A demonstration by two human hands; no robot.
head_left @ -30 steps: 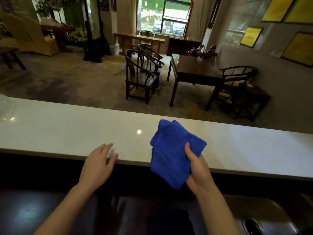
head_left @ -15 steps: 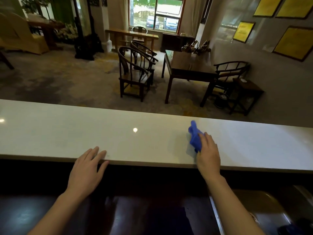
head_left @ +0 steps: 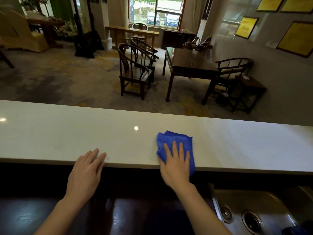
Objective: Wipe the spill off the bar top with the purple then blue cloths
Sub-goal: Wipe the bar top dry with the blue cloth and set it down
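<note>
I counted one cloth and two hands. The crumpled bright blue microfibre cloth point(head_left: 174, 139) lay bunched in soft folds at the near edge of the long white stone surface point(head_left: 67, 131), one corner drooping over that edge. My right hand point(head_left: 176, 164) pressed flat on it, fingers spread. My left hand point(head_left: 86, 172) rested open and empty on the near edge, well apart from the cloth.

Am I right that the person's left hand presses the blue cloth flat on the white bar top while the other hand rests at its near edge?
Not quite. The head view shows the right hand pressing the blue cloth on the bar top; the left hand rests at the edge.
</note>
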